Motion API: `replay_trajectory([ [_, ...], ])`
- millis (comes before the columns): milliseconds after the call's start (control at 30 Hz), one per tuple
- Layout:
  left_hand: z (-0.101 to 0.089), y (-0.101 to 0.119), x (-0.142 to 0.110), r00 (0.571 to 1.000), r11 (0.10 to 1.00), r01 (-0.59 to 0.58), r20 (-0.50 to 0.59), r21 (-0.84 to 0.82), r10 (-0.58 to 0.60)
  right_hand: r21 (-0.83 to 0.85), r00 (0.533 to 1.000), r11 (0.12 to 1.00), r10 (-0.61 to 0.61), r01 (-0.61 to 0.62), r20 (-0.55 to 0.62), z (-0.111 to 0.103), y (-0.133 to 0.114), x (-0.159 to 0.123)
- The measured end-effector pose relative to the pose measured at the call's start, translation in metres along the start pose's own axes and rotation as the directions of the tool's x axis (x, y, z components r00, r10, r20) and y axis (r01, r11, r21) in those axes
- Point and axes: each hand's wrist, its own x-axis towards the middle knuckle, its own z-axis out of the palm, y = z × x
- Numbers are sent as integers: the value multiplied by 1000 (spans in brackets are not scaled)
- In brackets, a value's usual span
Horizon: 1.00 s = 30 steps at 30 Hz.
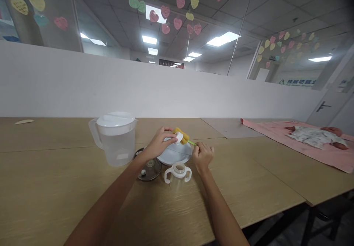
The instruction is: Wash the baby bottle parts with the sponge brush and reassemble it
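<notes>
My right hand (203,155) is closed around the green handle of a bottle brush with a yellow sponge head (184,138). Between the fingers of my left hand (163,139) is a small white bottle cap (179,137), pressed against the sponge. Both are held over a white bowl (174,153). In front of the bowl stands a clear baby bottle (179,169) with two white handles and an open top. A dark, round lid with a knob (151,167) lies left of the bottle, partly hidden by my left forearm.
A clear plastic pitcher with a white lid (117,139) stands left of the bowl. A baby doll in patterned clothes (311,135) lies on a pink cloth (272,133) at the right. At the far left lies a thin, pale flat piece (24,121). A white wall (166,91) rises behind the table.
</notes>
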Motion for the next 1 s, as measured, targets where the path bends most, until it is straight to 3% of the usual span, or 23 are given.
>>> replay_trajectory([
  [233, -2, -2, 2, 1000, 999, -28, 11, 16, 28, -8, 1000, 1000, -23, 23, -6, 0, 0, -1],
  [467, -3, -2, 1, 999, 1000, 11, -38, 4, -10, 27, 986, 986, -165, 164, 31, -2, -5, -4],
  [800, -25, 1, -2, 1000, 929, -3, -21, 369, 11, 75, 999, 997, 21, -18, -43, -1, 0, -4],
  [1000, -38, 1, -6, 988, 969, 3, 150, 246, -41, 65, 999, 997, 46, -45, -22, 3, -2, -4],
])
